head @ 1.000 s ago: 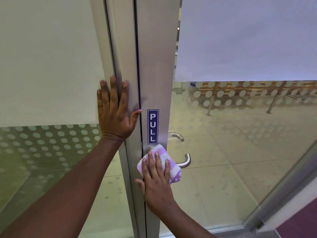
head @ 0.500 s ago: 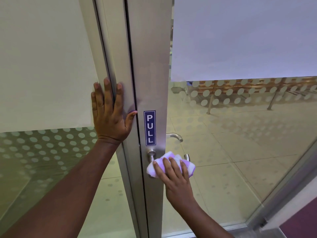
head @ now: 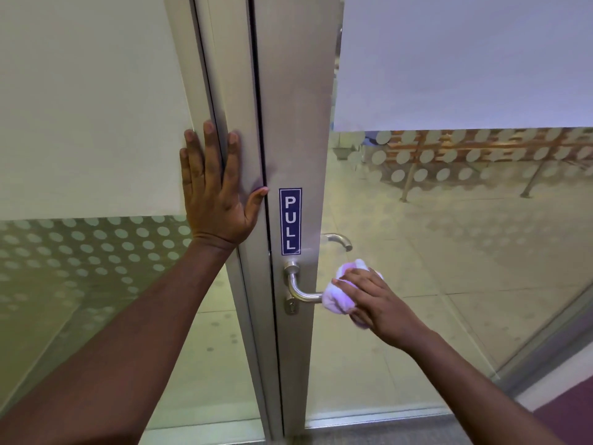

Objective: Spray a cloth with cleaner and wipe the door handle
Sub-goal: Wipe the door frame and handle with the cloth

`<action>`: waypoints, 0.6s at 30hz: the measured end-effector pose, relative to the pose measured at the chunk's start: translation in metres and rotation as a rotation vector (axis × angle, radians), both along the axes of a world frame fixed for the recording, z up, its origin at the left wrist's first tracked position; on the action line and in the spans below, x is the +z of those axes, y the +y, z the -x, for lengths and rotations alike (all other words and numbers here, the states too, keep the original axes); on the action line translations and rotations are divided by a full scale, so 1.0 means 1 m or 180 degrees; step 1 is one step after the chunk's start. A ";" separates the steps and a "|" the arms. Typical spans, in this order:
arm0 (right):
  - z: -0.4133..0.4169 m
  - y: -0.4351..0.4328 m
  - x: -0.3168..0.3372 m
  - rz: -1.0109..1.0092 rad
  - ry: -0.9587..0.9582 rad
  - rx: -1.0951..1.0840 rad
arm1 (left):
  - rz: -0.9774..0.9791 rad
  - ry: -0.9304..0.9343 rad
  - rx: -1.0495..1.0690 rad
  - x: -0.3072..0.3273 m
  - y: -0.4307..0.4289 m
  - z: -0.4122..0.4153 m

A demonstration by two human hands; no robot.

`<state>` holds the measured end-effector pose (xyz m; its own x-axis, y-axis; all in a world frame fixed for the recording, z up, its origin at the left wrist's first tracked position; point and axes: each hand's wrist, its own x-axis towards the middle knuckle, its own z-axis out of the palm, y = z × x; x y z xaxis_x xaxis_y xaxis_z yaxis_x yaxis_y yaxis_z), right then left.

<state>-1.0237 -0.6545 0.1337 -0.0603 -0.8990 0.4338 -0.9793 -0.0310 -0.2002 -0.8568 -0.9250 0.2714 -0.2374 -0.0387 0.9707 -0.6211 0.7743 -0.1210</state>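
Note:
A brushed metal lever door handle sticks out from the grey door stile below a blue PULL sign. My right hand grips a bunched white and purple cloth wrapped over the lever's free end, which is hidden. My left hand lies flat, fingers spread, on the neighbouring frame to the left of the door gap. No cleaner bottle is in view.
A second lever shows through the glass on the door's far side. Both glass panels carry frosted film and dots. A keyhole sits under the handle. Beyond the glass lie a tiled floor and slatted benches.
My right hand has slid the cloth from the handle's base by the stile rightward along the lever to its end, baring the rose and bend. My left hand stays put.

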 end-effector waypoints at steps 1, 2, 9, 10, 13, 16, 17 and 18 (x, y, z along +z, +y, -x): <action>0.001 0.000 0.003 -0.0096 -0.0089 0.0043 | -0.0004 0.0004 0.0002 0.000 0.000 0.000; 0.002 -0.001 0.006 -0.0181 -0.0147 0.0088 | -0.0007 0.0010 0.0010 0.000 -0.001 0.001; 0.002 -0.003 0.008 -0.0150 -0.0021 0.0195 | -0.0025 0.0013 0.0017 -0.002 -0.003 0.002; 0.001 -0.004 0.007 -0.0084 0.0052 0.0192 | -0.0023 0.0015 0.0021 -0.002 -0.003 0.003; -0.006 -0.007 -0.001 0.0337 0.0397 0.0118 | -0.0027 0.0015 0.0030 -0.003 -0.002 0.003; -0.019 -0.015 -0.015 0.0946 0.0744 -0.0145 | -0.0044 0.0012 0.0032 -0.002 0.000 0.002; -0.024 -0.020 -0.020 0.1110 0.0841 -0.0264 | -0.0049 0.0012 0.0029 -0.002 0.000 0.002; -0.028 -0.025 -0.024 0.1219 0.0932 -0.0373 | -0.0052 0.0011 0.0025 -0.002 0.000 0.001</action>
<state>-0.9953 -0.6792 0.1094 0.0224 -0.6662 0.7454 -0.9940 0.0651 0.0880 -0.8583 -0.9246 0.2697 -0.2337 -0.0565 0.9707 -0.6276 0.7712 -0.1062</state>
